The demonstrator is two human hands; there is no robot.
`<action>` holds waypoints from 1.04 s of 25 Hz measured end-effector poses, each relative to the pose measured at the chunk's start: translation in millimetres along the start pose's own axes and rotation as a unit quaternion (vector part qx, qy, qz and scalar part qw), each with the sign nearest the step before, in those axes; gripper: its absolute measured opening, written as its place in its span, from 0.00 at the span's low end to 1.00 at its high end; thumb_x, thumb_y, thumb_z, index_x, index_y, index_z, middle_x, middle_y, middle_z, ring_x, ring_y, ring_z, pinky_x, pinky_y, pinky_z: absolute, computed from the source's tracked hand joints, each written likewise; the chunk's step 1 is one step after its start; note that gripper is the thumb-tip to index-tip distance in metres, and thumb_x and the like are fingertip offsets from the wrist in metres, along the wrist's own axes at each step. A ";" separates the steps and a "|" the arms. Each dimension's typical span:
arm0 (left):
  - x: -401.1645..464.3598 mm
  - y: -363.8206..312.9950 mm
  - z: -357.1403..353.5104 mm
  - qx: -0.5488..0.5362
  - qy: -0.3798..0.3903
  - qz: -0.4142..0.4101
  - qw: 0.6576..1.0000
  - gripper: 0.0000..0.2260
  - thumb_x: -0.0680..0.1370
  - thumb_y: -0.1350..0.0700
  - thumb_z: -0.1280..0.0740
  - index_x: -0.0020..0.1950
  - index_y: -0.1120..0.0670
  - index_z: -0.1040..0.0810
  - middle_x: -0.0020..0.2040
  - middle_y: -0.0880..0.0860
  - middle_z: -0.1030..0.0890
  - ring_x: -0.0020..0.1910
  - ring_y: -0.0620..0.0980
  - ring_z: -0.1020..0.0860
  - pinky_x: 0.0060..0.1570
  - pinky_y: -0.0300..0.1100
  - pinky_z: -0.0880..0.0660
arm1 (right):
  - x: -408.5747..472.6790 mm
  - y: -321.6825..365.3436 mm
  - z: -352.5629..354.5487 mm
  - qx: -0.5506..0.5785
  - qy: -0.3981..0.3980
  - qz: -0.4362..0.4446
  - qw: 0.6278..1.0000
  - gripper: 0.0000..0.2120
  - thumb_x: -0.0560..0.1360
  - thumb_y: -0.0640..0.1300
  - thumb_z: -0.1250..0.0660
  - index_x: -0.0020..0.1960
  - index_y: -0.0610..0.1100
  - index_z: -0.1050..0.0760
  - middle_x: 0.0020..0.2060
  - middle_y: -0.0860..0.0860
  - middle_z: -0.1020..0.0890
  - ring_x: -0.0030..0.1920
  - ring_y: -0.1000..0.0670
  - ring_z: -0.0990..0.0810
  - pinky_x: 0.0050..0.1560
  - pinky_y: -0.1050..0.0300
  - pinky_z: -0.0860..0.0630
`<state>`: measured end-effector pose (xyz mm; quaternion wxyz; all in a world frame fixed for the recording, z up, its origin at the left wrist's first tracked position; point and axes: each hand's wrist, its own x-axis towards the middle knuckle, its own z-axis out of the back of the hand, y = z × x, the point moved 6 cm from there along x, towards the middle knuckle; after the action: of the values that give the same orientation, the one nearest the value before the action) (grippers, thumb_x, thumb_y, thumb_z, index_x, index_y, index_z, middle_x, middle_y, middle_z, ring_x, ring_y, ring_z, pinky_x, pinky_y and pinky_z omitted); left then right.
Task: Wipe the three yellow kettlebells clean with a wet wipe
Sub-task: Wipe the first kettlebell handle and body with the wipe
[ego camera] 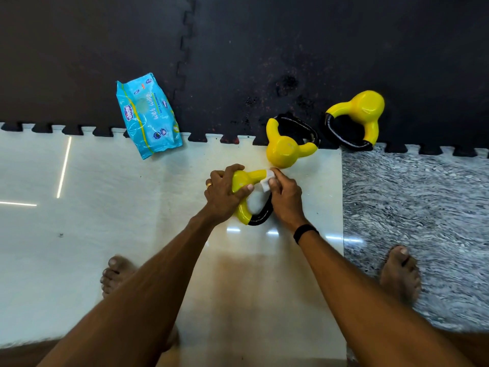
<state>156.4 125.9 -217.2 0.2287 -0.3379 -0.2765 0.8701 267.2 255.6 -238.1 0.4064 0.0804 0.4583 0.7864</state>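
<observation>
Kettlebells, three of them in yellow, lie on the floor, and the nearest one [247,193] is on its side on the pale glossy tile at the centre of the view. The left hand [225,193] curls over its rounded body, clenched on it, which I take to be bracing so the round weight cannot roll under the rubbing. The right hand [284,197] pinches a white wet wipe [266,181] against the yellow arm of the handle, near where the black grip section begins; that looks like the part being cleaned now.

At about one o'clock from the hands, just beside them, the second kettlebell [287,148] lies half on the tile and half on the black mat. Further out at two o'clock the third kettlebell [361,112] lies wholly on the black foam mat [264,49]. Whether either has been wiped I cannot tell.

The blue wet wipe pack [148,116] sits at eleven o'clock, straddling the mat's jigsaw edge, well apart from the hands but probably within reach for a fresh sheet.

Bare tile spreads to nine o'clock, giving room to turn the weight. The close neighbour at one o'clock limits swinging that way. Grey stone flooring [423,207] begins at three o'clock, and the person's bare feet flank the work at seven and four o'clock.
</observation>
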 end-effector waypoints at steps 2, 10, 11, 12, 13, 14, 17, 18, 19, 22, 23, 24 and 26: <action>1.4 6.2 1.5 -0.023 0.005 0.013 1.000 0.32 0.67 0.29 0.43 0.68 0.41 0.35 0.60 0.54 0.34 0.61 0.54 0.34 0.61 0.49 0.40 | 15.8 2.4 -0.2 0.020 0.058 -0.037 0.997 0.14 0.81 0.44 0.41 0.61 0.40 0.23 0.56 0.40 0.18 0.58 0.39 0.22 0.58 0.50 0.26; 2.8 5.7 2.9 -0.029 0.022 0.024 0.999 0.24 0.70 0.34 0.42 0.66 0.38 0.34 0.58 0.52 0.35 0.61 0.52 0.36 0.59 0.46 0.44 | 19.9 1.9 -2.0 0.064 0.136 -0.236 0.960 0.30 0.77 0.64 0.47 0.50 0.40 0.20 0.43 0.41 0.15 0.47 0.40 0.18 0.51 0.45 0.22; 2.8 6.0 3.3 -0.033 0.023 0.026 0.999 0.24 0.70 0.34 0.41 0.65 0.38 0.34 0.59 0.52 0.35 0.60 0.52 0.36 0.58 0.46 0.45 | 21.5 0.8 -3.6 0.073 0.152 -0.244 0.955 0.31 0.77 0.66 0.47 0.52 0.40 0.21 0.46 0.40 0.16 0.49 0.39 0.18 0.52 0.44 0.22; 2.7 6.1 3.3 -0.036 0.025 0.028 0.999 0.24 0.70 0.34 0.41 0.65 0.38 0.34 0.59 0.52 0.34 0.60 0.51 0.36 0.58 0.45 0.45 | 20.1 0.7 -3.7 0.085 0.171 -0.251 0.949 0.31 0.78 0.65 0.48 0.54 0.40 0.21 0.47 0.40 0.16 0.48 0.40 0.18 0.50 0.47 0.21; 2.6 5.9 3.4 -0.040 0.028 0.028 0.998 0.24 0.70 0.34 0.41 0.65 0.37 0.34 0.59 0.52 0.34 0.59 0.51 0.37 0.58 0.46 0.45 | 18.4 0.0 -4.1 0.100 0.190 -0.251 0.944 0.29 0.79 0.63 0.48 0.54 0.39 0.22 0.45 0.41 0.17 0.45 0.43 0.18 0.45 0.51 0.22; 2.9 6.1 3.2 -0.044 0.031 0.029 0.998 0.24 0.70 0.34 0.41 0.65 0.37 0.34 0.59 0.52 0.34 0.59 0.51 0.37 0.59 0.46 0.45 | 16.1 0.8 -1.9 0.107 0.200 -0.237 0.945 0.27 0.80 0.61 0.47 0.53 0.40 0.22 0.42 0.43 0.17 0.41 0.45 0.19 0.40 0.54 0.25; 3.9 6.4 3.4 -0.052 0.038 0.031 0.997 0.24 0.70 0.34 0.41 0.65 0.37 0.34 0.60 0.52 0.35 0.59 0.51 0.37 0.59 0.47 0.44 | 13.4 -0.2 11.8 0.045 0.157 -0.110 0.981 0.18 0.79 0.52 0.39 0.44 0.39 0.21 0.34 0.46 0.22 0.38 0.45 0.24 0.38 0.54 0.31; 4.0 6.7 3.4 -0.054 0.039 0.031 0.997 0.24 0.70 0.34 0.41 0.65 0.37 0.34 0.59 0.52 0.35 0.58 0.51 0.37 0.59 0.47 0.45 | 10.6 3.7 15.9 0.005 0.128 -0.064 0.990 0.15 0.78 0.49 0.36 0.40 0.38 0.23 0.32 0.45 0.24 0.37 0.45 0.27 0.38 0.55 0.33; 3.9 6.6 3.3 -0.053 0.039 0.030 0.997 0.24 0.70 0.34 0.41 0.65 0.37 0.34 0.59 0.52 0.35 0.58 0.50 0.38 0.59 0.46 0.45 | 8.3 9.5 18.9 -0.065 0.082 -0.022 0.994 0.13 0.76 0.47 0.34 0.39 0.38 0.23 0.33 0.43 0.23 0.38 0.44 0.27 0.39 0.53 0.33; 3.2 7.0 2.7 -0.050 0.033 0.029 0.998 0.22 0.73 0.35 0.39 0.65 0.37 0.34 0.60 0.52 0.35 0.58 0.50 0.38 0.59 0.46 0.46 | 2.4 37.4 17.8 -0.307 -0.023 -0.001 0.951 0.10 0.73 0.48 0.33 0.42 0.40 0.22 0.42 0.41 0.18 0.49 0.39 0.26 0.49 0.47 0.33; 3.3 7.3 2.6 -0.050 0.031 0.030 0.998 0.21 0.74 0.36 0.38 0.66 0.37 0.34 0.61 0.52 0.35 0.58 0.49 0.39 0.59 0.46 0.46 | 2.8 45.3 15.6 -0.337 -0.031 -0.008 0.941 0.09 0.73 0.48 0.33 0.42 0.41 0.23 0.43 0.41 0.18 0.50 0.39 0.26 0.51 0.46 0.34; 3.8 7.6 2.1 -0.052 0.029 0.031 0.998 0.20 0.75 0.37 0.38 0.66 0.37 0.35 0.61 0.52 0.36 0.58 0.49 0.39 0.59 0.46 0.46 | 3.6 50.1 13.0 -0.351 -0.029 -0.016 0.936 0.08 0.72 0.46 0.33 0.43 0.41 0.24 0.44 0.41 0.19 0.51 0.39 0.25 0.53 0.46 0.34; 2.1 7.1 0.9 -0.058 0.019 0.033 0.998 0.20 0.76 0.38 0.38 0.66 0.38 0.35 0.61 0.52 0.36 0.58 0.49 0.39 0.59 0.46 0.46 | 7.4 52.7 11.2 -0.352 -0.026 -0.010 0.935 0.07 0.73 0.45 0.34 0.44 0.41 0.24 0.45 0.40 0.19 0.51 0.38 0.25 0.54 0.46 0.35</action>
<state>152.8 121.6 -222.1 0.1847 -0.3759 -0.3109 0.8532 238.2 255.1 -192.2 0.4285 -0.0524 0.1419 0.8908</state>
